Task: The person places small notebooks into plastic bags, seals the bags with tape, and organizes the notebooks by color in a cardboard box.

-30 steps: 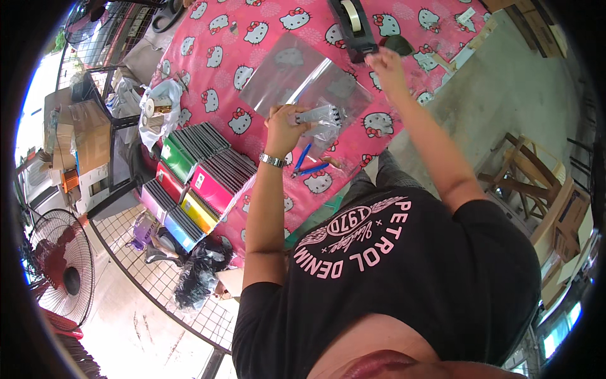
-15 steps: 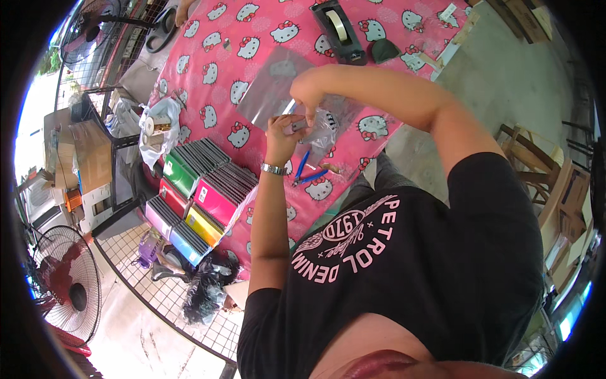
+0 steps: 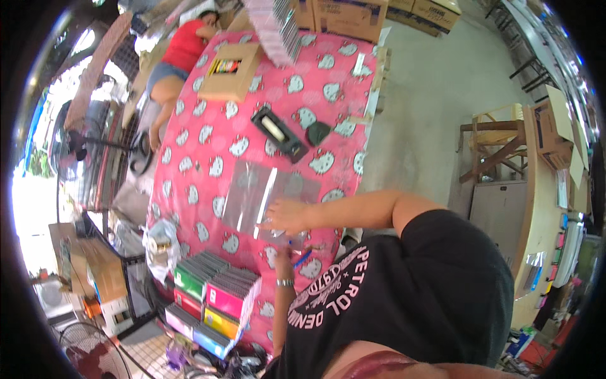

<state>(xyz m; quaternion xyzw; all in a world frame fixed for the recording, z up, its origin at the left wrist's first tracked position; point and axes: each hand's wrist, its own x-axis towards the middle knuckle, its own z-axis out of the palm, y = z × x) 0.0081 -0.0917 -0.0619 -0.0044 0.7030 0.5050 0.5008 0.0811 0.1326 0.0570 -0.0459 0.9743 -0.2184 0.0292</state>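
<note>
My right hand (image 3: 287, 216) rests on a clear plastic bag (image 3: 243, 192) on the table, fingers stretched out. Closer to me, my left hand (image 3: 283, 256) is low beside blue-handled pliers (image 3: 303, 258) and partly overlaps them. Its fingers are smeared, so whether it grips the pliers cannot be told. A black tape dispenser (image 3: 278, 134) lies beyond the bag, with a dark green rounded object (image 3: 318, 133) to its right.
Spiral notebooks (image 3: 230, 287) in several colours stand in stacks at the near left. A white plastic bag (image 3: 162, 246) sits behind them. A brown carton (image 3: 230, 72) and tall stacked sheets (image 3: 274, 31) occupy the far end. Another person (image 3: 183, 54) is at the far left.
The view has swung up to show the table's far end. My hands, earlier together at a small item, are apart: the right spreads on the plastic bag, the left is down by the pliers.
</note>
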